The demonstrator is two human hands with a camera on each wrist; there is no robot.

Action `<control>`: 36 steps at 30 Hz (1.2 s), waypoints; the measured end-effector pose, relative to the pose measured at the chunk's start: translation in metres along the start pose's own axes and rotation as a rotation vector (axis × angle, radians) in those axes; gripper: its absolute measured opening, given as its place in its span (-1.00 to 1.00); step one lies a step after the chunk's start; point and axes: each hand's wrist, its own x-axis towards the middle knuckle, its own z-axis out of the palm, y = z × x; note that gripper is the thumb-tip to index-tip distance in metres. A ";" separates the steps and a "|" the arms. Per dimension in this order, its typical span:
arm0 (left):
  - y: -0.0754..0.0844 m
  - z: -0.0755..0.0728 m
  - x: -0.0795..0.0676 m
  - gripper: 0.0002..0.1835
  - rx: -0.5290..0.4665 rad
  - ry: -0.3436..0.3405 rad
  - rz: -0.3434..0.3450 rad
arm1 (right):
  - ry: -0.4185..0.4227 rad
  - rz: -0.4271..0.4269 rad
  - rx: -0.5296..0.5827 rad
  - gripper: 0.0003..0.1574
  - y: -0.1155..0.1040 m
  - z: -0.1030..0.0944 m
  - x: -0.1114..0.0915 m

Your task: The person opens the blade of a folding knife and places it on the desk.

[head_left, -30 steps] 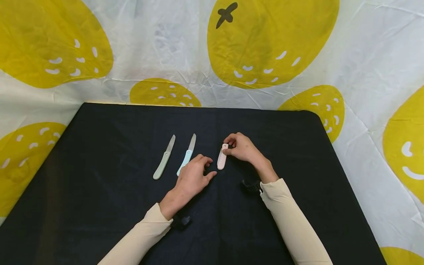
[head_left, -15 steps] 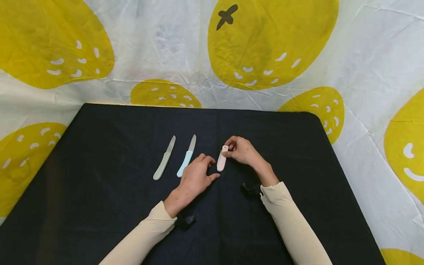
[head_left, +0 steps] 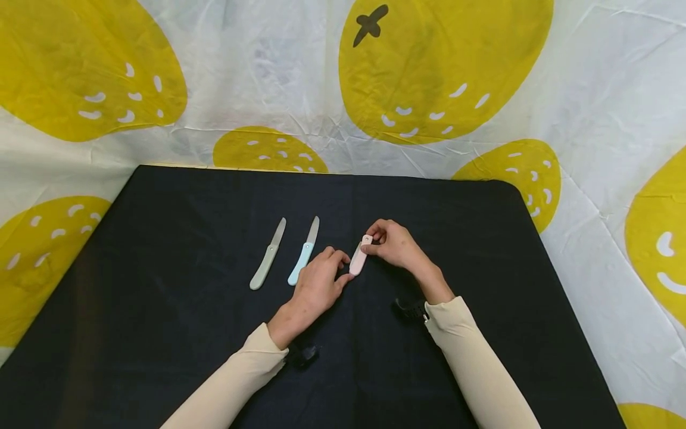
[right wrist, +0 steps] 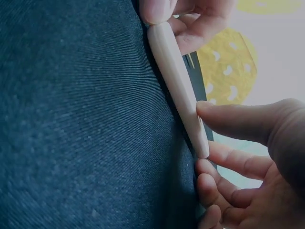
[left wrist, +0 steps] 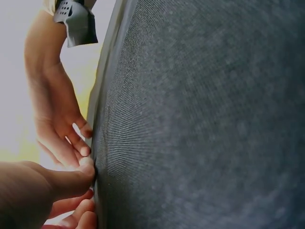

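A pale pink folding knife (head_left: 359, 260) lies tilted on the black cloth, its blade folded along the handle. My right hand (head_left: 399, 244) pinches its far end, the thumb on the handle and the fingers curled behind, as the right wrist view shows. At the knife's near end is my left hand (head_left: 316, 283), its thumb against the handle tip and its fingers bent along the blade side. A light blue knife (head_left: 302, 262) with its blade out lies just left of that hand. Farther left lies a sage green knife (head_left: 264, 267), also unfolded.
Black cloth (head_left: 161, 333) covers the table. Behind it hangs a white sheet (head_left: 278, 65) printed with large yellow fruit shapes. Each wrist wears a black strap with a camera; the right strap (head_left: 409, 310) hangs just over the cloth.
My left hand has moved right, away from the blue knife, and its thumb now meets the pink knife's near end. The pink knife is tilted slightly more. My right hand keeps its pinch.
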 end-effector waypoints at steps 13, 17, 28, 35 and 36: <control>-0.004 -0.002 0.003 -0.78 -0.266 0.079 -0.022 | 0.184 -0.034 0.292 -0.82 0.002 -0.006 0.001; -0.006 -0.004 0.004 -0.75 -0.423 0.126 0.000 | 0.211 -0.033 0.461 -0.76 -0.001 -0.008 -0.001; -0.014 -0.017 0.006 -0.73 -0.733 0.157 -0.132 | 0.141 -0.051 0.683 -0.56 -0.002 -0.008 -0.003; -0.019 -0.024 0.008 -0.71 -0.817 0.188 -0.202 | 0.067 -0.055 0.688 -0.56 -0.005 -0.003 -0.006; -0.020 -0.025 0.009 -0.69 -0.841 0.200 -0.202 | 0.053 -0.058 0.686 -0.56 -0.006 -0.003 -0.006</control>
